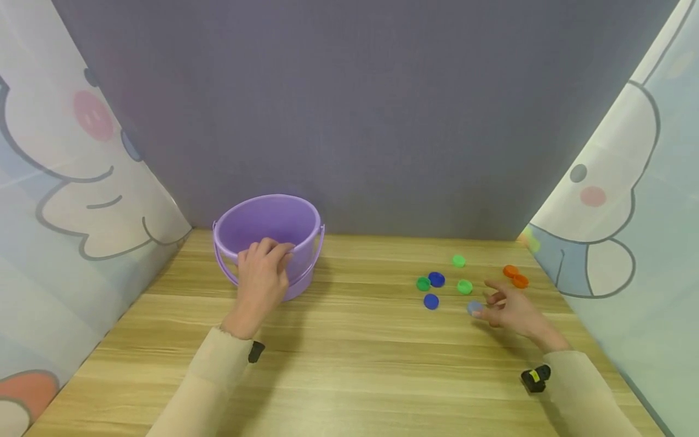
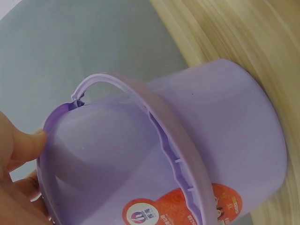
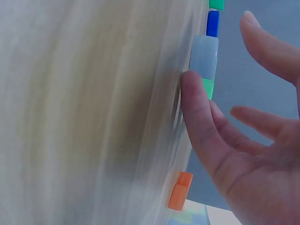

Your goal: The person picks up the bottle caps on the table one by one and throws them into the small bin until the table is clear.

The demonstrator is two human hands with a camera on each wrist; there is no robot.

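Note:
A purple bucket (image 1: 301, 261) stands at the back left of the table. My left hand (image 1: 262, 279) grips its front rim, with a fingertip (image 2: 35, 144) against the edge in the left wrist view. A red label (image 2: 176, 206) and the lowered handle (image 2: 173, 136) show on the bucket's side. At the right, a pale blue bottle cap (image 1: 474, 308) lies on the table. The thumb of my right hand (image 1: 513, 312) is at the near edge of this cap (image 3: 204, 56). The other fingers of that hand are spread away from it.
Blue caps (image 1: 436, 279), a dark green cap (image 1: 423, 283) and light green caps (image 1: 465, 286) lie left of and behind the right hand. Two orange caps (image 1: 520, 281) touch near the table's right edge. A grey panel (image 1: 371, 121) stands behind the table (image 1: 360, 364).

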